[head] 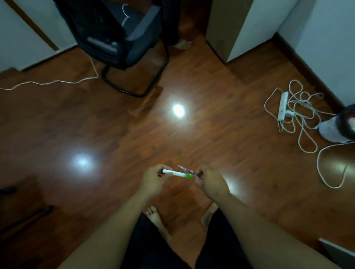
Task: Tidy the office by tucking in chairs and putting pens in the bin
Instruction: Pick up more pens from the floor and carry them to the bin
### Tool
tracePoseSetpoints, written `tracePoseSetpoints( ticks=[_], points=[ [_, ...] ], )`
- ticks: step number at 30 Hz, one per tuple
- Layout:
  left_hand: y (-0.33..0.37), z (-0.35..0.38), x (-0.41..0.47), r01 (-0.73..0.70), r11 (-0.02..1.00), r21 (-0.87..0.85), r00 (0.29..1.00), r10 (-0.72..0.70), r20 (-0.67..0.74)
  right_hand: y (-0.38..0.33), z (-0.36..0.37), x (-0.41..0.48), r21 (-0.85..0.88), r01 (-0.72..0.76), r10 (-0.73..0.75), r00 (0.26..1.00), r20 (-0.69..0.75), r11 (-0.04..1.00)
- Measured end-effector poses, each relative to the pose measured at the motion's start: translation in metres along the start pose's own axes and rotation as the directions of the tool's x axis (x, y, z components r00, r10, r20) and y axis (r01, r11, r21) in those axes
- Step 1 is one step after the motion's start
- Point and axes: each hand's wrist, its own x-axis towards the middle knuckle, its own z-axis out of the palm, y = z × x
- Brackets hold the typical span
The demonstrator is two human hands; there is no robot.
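My left hand grips the white end of a white pen with a green cap, held roughly level above the wooden floor. My right hand is closed on a thinner pinkish pen that crosses just above the white one; whether it also touches the green cap I cannot tell. A black office chair with a sled base stands at the far side of the room, away from any desk edge. No bin is in view.
A white power strip with tangled white cables lies on the floor at the right. A thin cable runs across the floor at the left. Another person's bare foot stands behind the chair. A second person sits at the right edge.
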Motion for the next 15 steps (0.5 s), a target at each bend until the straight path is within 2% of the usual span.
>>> tracePoseSetpoints(
  ticks=[6,15],
  points=[
    [0.068,-0.081,-0.080,-0.012,0.997,-0.078,0.997,0.006,-0.083,-0.083,-0.067,-0.036,0.000,0.131,-0.131,0.991,-0.005,0.991],
    [0.044,-0.145,-0.150,0.004,0.965,-0.262,0.978,-0.058,-0.199,-0.176,-0.076,-0.059,-0.002,0.322,-0.320,0.941,0.110,0.947]
  ],
)
